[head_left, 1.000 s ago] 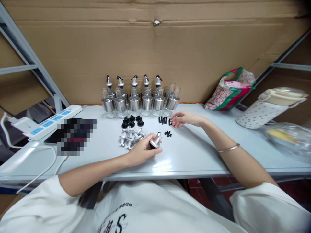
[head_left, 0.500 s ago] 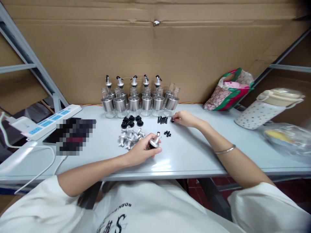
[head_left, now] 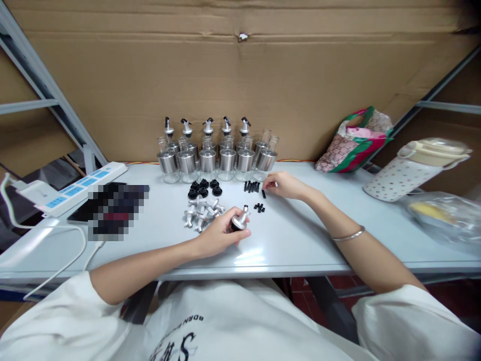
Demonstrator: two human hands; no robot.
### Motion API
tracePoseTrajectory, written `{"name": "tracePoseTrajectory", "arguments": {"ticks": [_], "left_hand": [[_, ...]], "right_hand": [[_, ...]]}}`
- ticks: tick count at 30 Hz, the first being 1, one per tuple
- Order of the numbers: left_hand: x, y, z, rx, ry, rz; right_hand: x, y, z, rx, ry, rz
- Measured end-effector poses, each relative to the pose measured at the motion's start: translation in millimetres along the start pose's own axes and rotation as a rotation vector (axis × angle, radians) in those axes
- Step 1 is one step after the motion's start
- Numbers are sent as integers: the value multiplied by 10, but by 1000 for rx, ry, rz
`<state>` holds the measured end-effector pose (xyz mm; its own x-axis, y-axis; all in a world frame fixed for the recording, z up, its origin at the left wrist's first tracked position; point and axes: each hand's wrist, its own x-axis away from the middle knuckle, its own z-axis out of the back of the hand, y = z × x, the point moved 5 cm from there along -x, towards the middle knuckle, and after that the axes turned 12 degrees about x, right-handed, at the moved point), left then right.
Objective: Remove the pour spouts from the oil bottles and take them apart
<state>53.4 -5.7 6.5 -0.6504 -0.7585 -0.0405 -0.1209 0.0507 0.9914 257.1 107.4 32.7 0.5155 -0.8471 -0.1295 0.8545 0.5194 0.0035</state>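
Now left hand (head_left: 220, 231) grips spout (head_left: 239, 220) near table edge (head_left: 263, 273); right hand (head_left: 283, 185) pinches stick (head_left: 263, 194), flask (head_left: 404, 173) well apart.

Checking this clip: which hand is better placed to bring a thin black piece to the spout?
The right, most likely. The right hand has a thin black piece at its fingertips, close to the similar black pieces; the left hand is occupied holding the silver-and-black spout.
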Motion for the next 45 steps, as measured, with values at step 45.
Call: {"name": "tracePoseTrajectory", "arguments": {"ticks": [45], "left_hand": [[2,-25,16,-45,-9,-23]], "right_hand": [[-144,-344,-323,93,167,205]]}}
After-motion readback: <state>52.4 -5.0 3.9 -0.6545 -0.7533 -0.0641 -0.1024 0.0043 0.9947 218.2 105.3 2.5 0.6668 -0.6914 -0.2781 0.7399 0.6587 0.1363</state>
